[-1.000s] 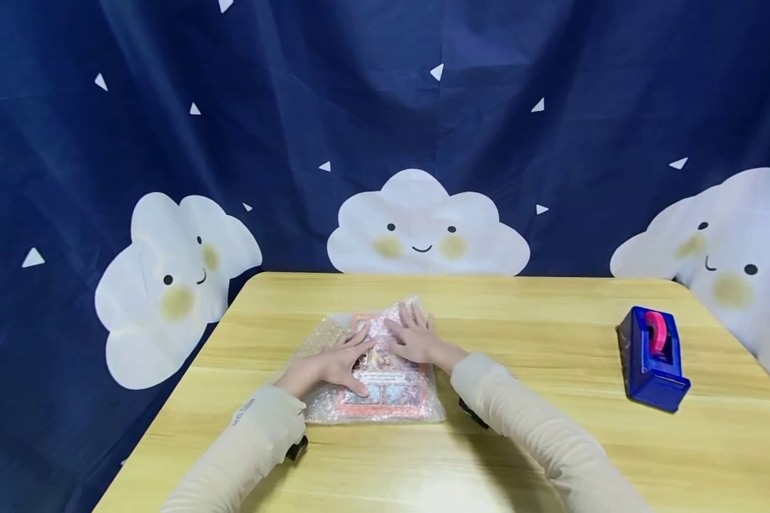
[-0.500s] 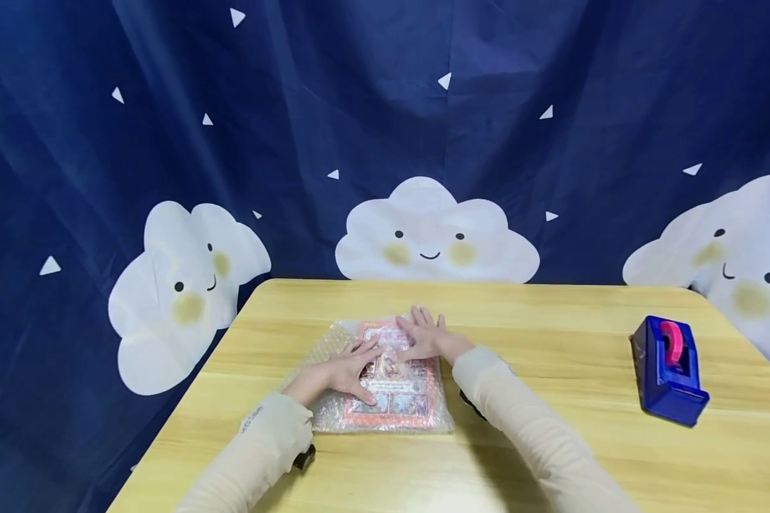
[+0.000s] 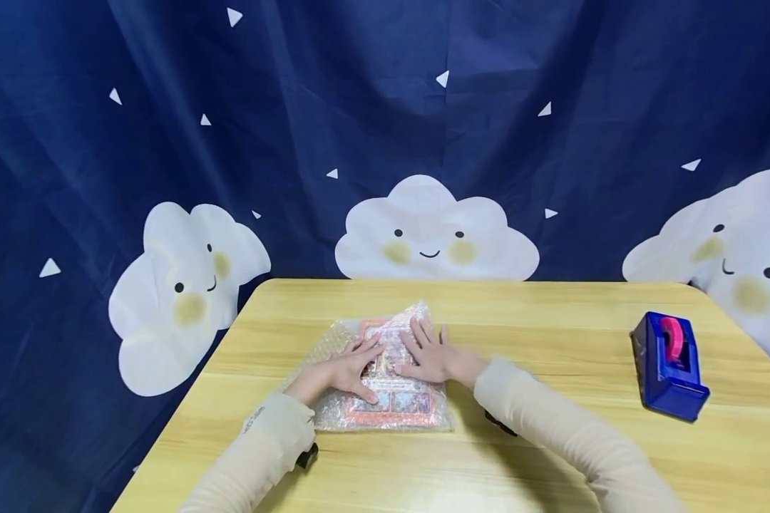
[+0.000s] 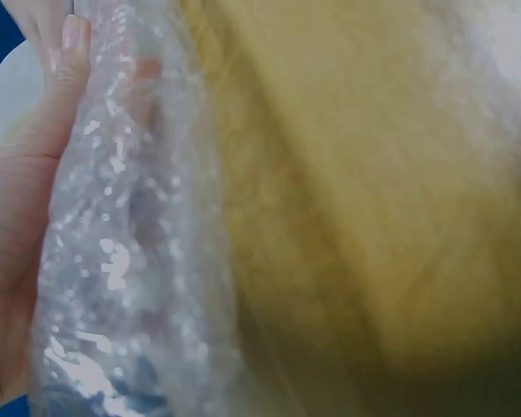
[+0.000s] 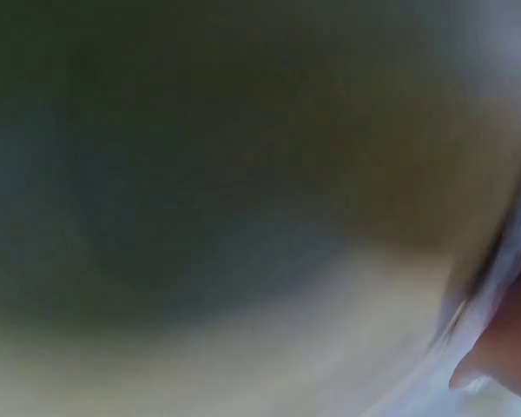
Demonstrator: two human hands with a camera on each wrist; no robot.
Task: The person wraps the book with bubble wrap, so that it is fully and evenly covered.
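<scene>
While the left hand (image 3: 346, 372) rests, fingers spread, on the side of the bubble-wrap packet (image 3: 398, 386) farther from the blue tape dispenser (image 3: 670, 367), the right hand (image 3: 433, 360), spread too, rests on the nearer side. I see the packet lying on the table (image 3: 526, 310), well left of that dispenser.

Beneath left hand (image 3: 346, 372) and right hand (image 3: 431, 361), glossy, pimpled plastic bubble wrap (image 3: 390, 413); around both, smooth wood-grained tabletop (image 3: 539, 370); beyond, creased cloth backdrop (image 3: 385, 121); right of them, shiny plastic tape dispenser (image 3: 675, 393).
</scene>
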